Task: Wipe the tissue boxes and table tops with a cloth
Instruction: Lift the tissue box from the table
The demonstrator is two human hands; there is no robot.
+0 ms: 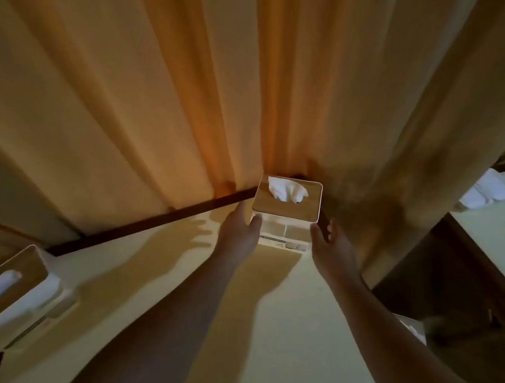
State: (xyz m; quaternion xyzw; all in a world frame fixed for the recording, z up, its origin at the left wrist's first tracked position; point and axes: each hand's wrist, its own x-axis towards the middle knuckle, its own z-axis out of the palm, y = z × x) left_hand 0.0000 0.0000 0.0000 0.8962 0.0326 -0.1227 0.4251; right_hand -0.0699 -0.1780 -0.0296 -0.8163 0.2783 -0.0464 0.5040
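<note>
Left hand (239,230): is reaching forward on an outstretched arm, its fingers lying fairly straight along the left side of the tissue box (287,207) and its thumb touching the box's near left corner.
Right hand (331,246): is reaching forward in the same way, its fingers lying against the box's right side and its thumb pointing up beside the near right corner.
Hands as a pair: are standing apart with the box between them, flanking it with uncurled fingers; how hard they are pressing cannot be told.
Tissue box: is sitting upright between the two hands at the far corner of the table top (261,332), showing a wood-toned lid with a white rim.
Tissue (287,188): is sticking up white and crumpled through the lid's slot, just beyond the fingertips.
Table top: is stretching pale under both forearms, carrying the shadows of the arms and the box.
Dark edge strip (147,227): is running away to the left from beside the left hand.
Curtain (194,76): is hanging in long golden folds just beyond the box and both hands.
Second tissue box (6,296): is sitting well to the left of the left forearm, at the table's edge.
Third tissue box (488,191): is showing blurred, well to the right of the right hand, on another pale table (496,235).
</note>
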